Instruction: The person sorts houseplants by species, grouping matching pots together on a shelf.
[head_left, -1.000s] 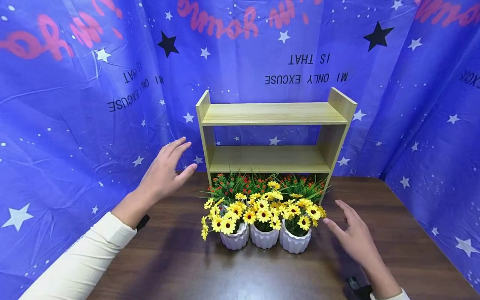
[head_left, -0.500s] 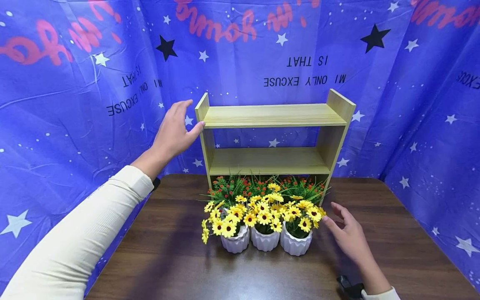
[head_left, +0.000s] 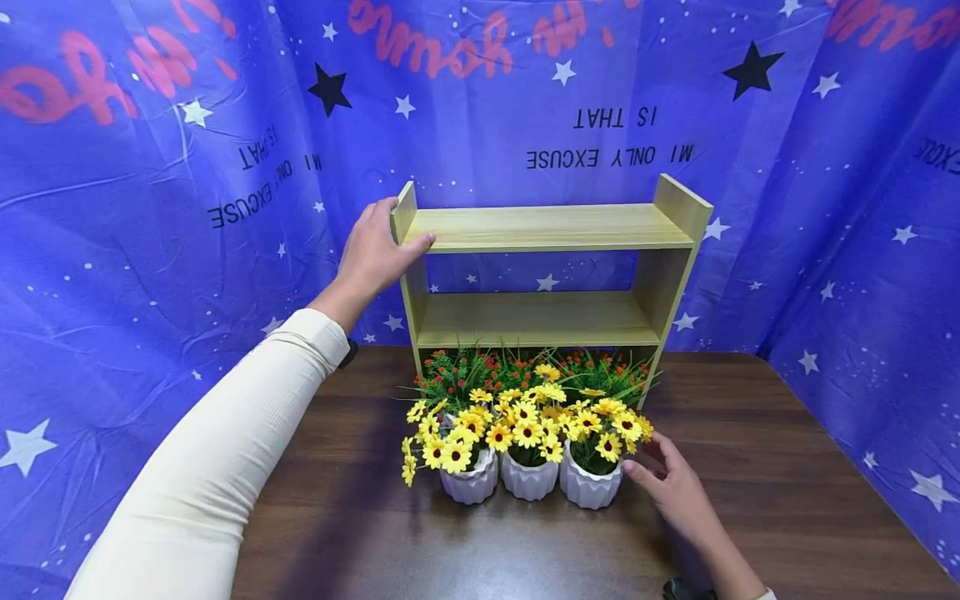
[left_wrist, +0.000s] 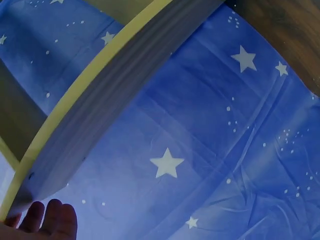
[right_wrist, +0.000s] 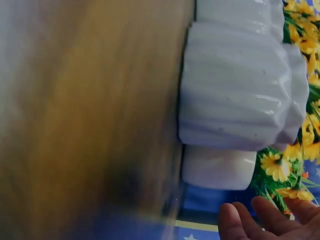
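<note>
A light wooden shelf [head_left: 540, 321] stands upright at the back of the table. My left hand [head_left: 377, 254] is at its upper left corner, gripping the left side panel [left_wrist: 95, 107] with the thumb in front and the fingers outside. In the left wrist view those fingers [left_wrist: 55, 217] show beside the panel. My right hand [head_left: 678, 492] is beside the rightmost white fluted pot [head_left: 591, 485] of yellow flowers [head_left: 609, 427], thumb close to its wall and fingers relaxed. Whether it touches the pot cannot be told. In the right wrist view, fingertips [right_wrist: 231, 220] appear below the pots.
Two more white pots, the middle one [head_left: 529, 477] and the left one [head_left: 470, 482], hold yellow flowers in the same row. Red-flowered green plants [head_left: 457, 371] stand behind them at the shelf's bottom. A blue starry curtain [head_left: 480, 125] hangs around the brown table [head_left: 787, 467].
My left hand has risen and moved right onto the shelf's upper left corner. My right hand has shifted left and slightly down, closer to the right pot. Shelf and pots stay put.
</note>
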